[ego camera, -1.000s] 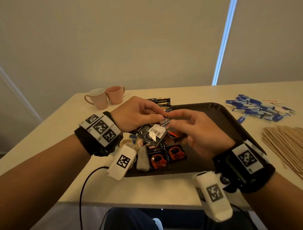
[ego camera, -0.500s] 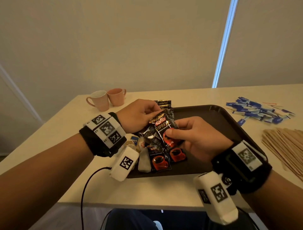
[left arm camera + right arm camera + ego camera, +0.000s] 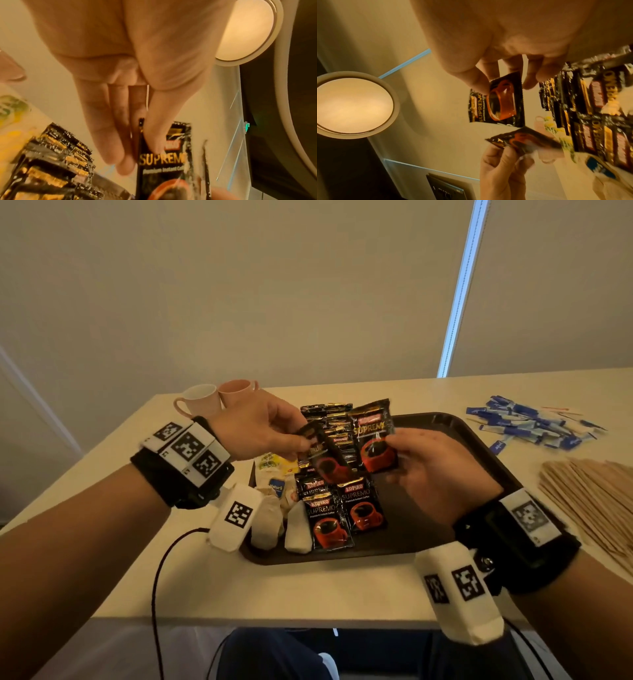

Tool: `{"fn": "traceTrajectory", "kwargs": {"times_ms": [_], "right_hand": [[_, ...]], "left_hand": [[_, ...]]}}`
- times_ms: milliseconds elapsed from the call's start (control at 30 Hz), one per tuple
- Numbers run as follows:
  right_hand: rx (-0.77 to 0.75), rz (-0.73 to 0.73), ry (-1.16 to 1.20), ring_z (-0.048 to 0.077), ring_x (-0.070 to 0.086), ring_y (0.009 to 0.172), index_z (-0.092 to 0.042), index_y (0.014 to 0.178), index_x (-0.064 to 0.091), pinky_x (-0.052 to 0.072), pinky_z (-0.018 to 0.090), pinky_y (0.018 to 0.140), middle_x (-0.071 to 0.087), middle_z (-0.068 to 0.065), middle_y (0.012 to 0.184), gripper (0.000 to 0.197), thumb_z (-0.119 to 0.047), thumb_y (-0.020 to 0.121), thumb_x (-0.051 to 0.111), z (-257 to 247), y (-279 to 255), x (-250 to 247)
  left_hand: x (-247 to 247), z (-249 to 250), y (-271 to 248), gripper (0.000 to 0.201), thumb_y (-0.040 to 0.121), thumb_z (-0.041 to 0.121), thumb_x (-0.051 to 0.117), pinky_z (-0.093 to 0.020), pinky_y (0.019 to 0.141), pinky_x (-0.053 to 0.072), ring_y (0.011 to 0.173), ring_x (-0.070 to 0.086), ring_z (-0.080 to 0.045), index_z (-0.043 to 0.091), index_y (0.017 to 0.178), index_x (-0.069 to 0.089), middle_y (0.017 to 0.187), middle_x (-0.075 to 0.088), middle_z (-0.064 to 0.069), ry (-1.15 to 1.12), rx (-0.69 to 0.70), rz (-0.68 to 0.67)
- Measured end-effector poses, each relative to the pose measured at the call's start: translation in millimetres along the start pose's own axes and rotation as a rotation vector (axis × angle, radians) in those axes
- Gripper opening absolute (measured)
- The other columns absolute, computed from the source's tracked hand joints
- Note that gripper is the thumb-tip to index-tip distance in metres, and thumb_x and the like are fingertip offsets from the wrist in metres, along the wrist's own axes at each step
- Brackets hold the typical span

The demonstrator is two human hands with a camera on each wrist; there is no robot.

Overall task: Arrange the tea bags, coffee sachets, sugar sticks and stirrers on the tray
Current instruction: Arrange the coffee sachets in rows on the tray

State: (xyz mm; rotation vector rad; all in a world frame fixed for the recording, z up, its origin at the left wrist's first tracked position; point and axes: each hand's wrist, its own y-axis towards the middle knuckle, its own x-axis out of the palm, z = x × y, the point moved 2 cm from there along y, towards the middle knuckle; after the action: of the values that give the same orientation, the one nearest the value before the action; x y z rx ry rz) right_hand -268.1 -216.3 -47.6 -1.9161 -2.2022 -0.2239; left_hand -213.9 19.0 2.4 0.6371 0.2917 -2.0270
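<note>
Now the left hand (image 3: 255, 428) pinches one coffee sachet (image 3: 317, 451) by its top while the right hand (image 3: 433, 470) grips another sachet (image 3: 373, 436) by its lower edge, both lifted above the dark tray (image 3: 445, 440) where more sachets (image 3: 342, 511) and tea bags (image 3: 274, 494) lie at its left end.

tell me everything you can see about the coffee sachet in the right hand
The coffee sachet is a small glossy black foil packet, crinkled, with gold "SUPREMO" lettering, a red brand panel above it and a red cup of dark coffee pictured below. It looks sealed and is held upright, printed face toward the head camera, above the brown tray. The right hand pinches its lower right part between thumb and fingers. Whether it touches the neighbouring sachet held by the left hand is unclear.
</note>
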Motion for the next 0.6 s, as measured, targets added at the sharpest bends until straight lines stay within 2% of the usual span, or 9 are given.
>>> {"fn": "traceTrajectory", "kwargs": {"times_ms": [67, 167, 267, 333, 400, 500, 600], "right_hand": [[-0.059, -0.016, -0.051, 0.031, 0.057, 0.099, 0.000, 0.105, 0.068, 0.041, 0.032, 0.070, 0.071, 0.018, 0.105, 0.022, -0.008, 0.099, 0.048, -6, -1, -6], [-0.116, -0.120, -0.167, 0.031, 0.066, 0.100, 0.001, 0.110, 0.068, 0.050, 0.031, 0.071, 0.071, 0.022, 0.109, 0.022, -0.006, 0.096, 0.053, -7, -5, -2], [-0.140, -0.053, -0.348, 0.033, 0.064, 0.080, -0.001, 0.115, 0.066, 0.057, 0.025, 0.061, 0.068, 0.025, 0.094, 0.025, -0.003, 0.089, 0.064, -1, -2, 3], [-0.126, -0.007, -0.437, 0.024, 0.063, 0.067, -0.003, 0.119, 0.064, 0.057, 0.023, 0.057, 0.067, 0.018, 0.088, 0.032, -0.003, 0.087, 0.069, 2, 1, 5], [-0.102, -0.014, -0.511, 0.013, 0.067, 0.064, -0.002, 0.110, 0.069, 0.056, 0.021, 0.056, 0.072, 0.016, 0.093, 0.022, -0.005, 0.088, 0.070, 3, 3, 7], [-0.113, -0.004, -0.579, 0.018, 0.070, 0.073, -0.003, 0.092, 0.073, 0.058, 0.022, 0.061, 0.074, 0.015, 0.092, 0.008, -0.009, 0.087, 0.072, 1, 4, 5], [-0.107, -0.035, -0.702, 0.017, 0.070, 0.072, -0.004, 0.090, 0.074, 0.057, 0.023, 0.065, 0.076, 0.011, 0.087, 0.010, -0.013, 0.085, 0.075, -2, 3, 2]], "left_hand": [[-1, 1, 2, 0.033, 0.069, 0.020, 0.074, -0.024, 0.066, 0.061, 0.075, 0.074, -0.020, 0.007, 0.098, 0.070, 0.080, 0.076, -0.008, 0.014, -0.092, -0.048], [1, 7, 5, 0.046, 0.067, 0.023, 0.076, -0.027, 0.066, 0.061, 0.074, 0.075, -0.021, 0.005, 0.108, 0.067, 0.081, 0.076, -0.009, 0.044, -0.140, -0.081], [6, 16, 7, 0.044, 0.066, 0.021, 0.076, -0.027, 0.067, 0.061, 0.072, 0.075, -0.020, 0.009, 0.107, 0.066, 0.080, 0.076, -0.010, 0.020, -0.122, -0.090], [10, 23, 6, 0.039, 0.066, 0.019, 0.075, -0.026, 0.067, 0.061, 0.072, 0.074, -0.019, 0.013, 0.104, 0.067, 0.081, 0.076, -0.008, 0.005, -0.103, -0.112], [15, 25, 6, 0.038, 0.068, 0.018, 0.074, -0.025, 0.067, 0.061, 0.073, 0.075, -0.019, 0.013, 0.105, 0.068, 0.083, 0.077, -0.009, -0.007, -0.101, -0.117], [21, 24, 6, 0.041, 0.071, 0.019, 0.073, -0.029, 0.070, 0.062, 0.078, 0.075, -0.025, 0.008, 0.110, 0.067, 0.087, 0.076, -0.013, -0.007, -0.083, -0.118], [27, 19, 8, 0.029, 0.079, 0.009, 0.072, -0.027, 0.066, 0.062, 0.073, 0.074, -0.023, 0.009, 0.107, 0.067, 0.087, 0.075, -0.017, -0.020, -0.079, -0.115]]}}
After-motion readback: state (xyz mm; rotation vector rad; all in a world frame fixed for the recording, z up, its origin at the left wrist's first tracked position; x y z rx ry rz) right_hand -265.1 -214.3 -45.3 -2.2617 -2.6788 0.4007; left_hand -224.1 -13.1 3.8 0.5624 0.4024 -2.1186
